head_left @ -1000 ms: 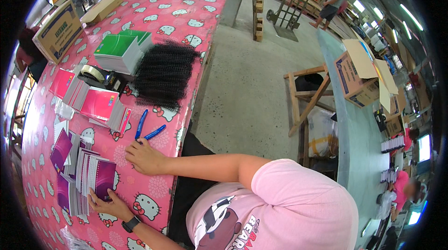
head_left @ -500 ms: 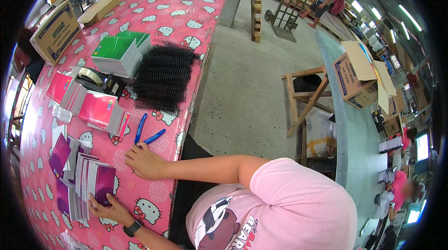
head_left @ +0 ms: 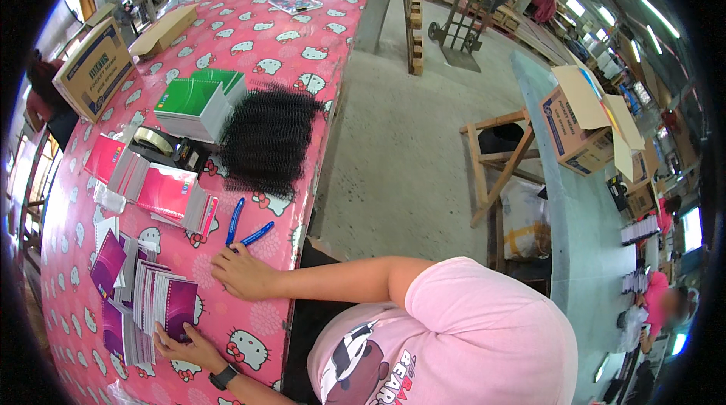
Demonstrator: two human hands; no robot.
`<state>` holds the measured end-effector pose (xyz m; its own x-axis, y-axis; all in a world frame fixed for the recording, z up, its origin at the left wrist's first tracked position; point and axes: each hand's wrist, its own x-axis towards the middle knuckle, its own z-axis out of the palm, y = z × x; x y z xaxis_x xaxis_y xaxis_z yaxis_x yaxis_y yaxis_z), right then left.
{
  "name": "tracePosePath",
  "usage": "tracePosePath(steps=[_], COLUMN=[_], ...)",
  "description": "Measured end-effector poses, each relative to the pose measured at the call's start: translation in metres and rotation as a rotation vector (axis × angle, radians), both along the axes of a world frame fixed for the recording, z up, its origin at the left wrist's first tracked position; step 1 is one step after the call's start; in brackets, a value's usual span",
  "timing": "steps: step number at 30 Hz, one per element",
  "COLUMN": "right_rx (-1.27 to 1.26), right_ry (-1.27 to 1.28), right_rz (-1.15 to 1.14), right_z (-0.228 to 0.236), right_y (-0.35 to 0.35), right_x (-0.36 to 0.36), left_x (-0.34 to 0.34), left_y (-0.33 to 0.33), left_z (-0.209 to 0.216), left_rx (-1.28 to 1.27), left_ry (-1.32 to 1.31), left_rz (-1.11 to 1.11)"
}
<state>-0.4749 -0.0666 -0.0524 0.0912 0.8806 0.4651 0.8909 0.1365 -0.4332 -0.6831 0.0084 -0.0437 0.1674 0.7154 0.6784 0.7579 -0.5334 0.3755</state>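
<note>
Several purple notebooks [head_left: 180, 303] lie in a fanned row near the left of the table. My left hand [head_left: 185, 348], with a dark watch on its wrist, is closed on the near end of this row, thumb on the purple cover. Other purple notebooks [head_left: 110, 261] lean beside it, farther left. Blue-handled pliers [head_left: 237, 222] rest on the table with their handles spread. My right hand [head_left: 246, 273] curls over the jaw end of the pliers, which its fingers hide. Whether anything else is under those fingers cannot be seen.
Pink-red notebooks [head_left: 166, 192], a tape dispenser [head_left: 155, 140], green notebooks [head_left: 185, 99] and black spiral coils [head_left: 268, 140] stand beyond my hands. A cardboard box [head_left: 94, 68] sits at the far left. Across the aisle is a grey-green table [head_left: 578, 235] with an open box [head_left: 578, 129].
The whole view has shifted slightly, so the table's things sit a little lower and farther right. Both hands keep their places. A person in the background has moved beside the hand truck.
</note>
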Motion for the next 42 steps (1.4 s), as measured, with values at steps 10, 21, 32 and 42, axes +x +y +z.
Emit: tracePosePath(steps=[10, 21, 32, 42], right_rx=[0.007, 0.018, 0.023, 0.05], right_ry=[0.036, 0.034, 0.066, 0.034], right_rz=[0.01, 0.023, 0.033, 0.04], right_z=[-0.002, -0.0004, 0.0001, -0.0043], right_y=[0.0021, 0.0018, 0.0002, -0.0015], right_x=[-0.0004, 0.0003, 0.0003, 0.0022], left_x=[0.0012, -0.0009, 0.0002, 0.0011], left_y=[0.0024, 0.0047, 0.0014, -0.0009], left_z=[0.0012, -0.0028, -0.0013, 0.0009], left_rx=[0.076, 0.044, 0.035, 0.062], left_ry=[0.062, 0.034, 0.01, 0.033], left_rz=[0.083, 0.105, 0.064, 0.028])
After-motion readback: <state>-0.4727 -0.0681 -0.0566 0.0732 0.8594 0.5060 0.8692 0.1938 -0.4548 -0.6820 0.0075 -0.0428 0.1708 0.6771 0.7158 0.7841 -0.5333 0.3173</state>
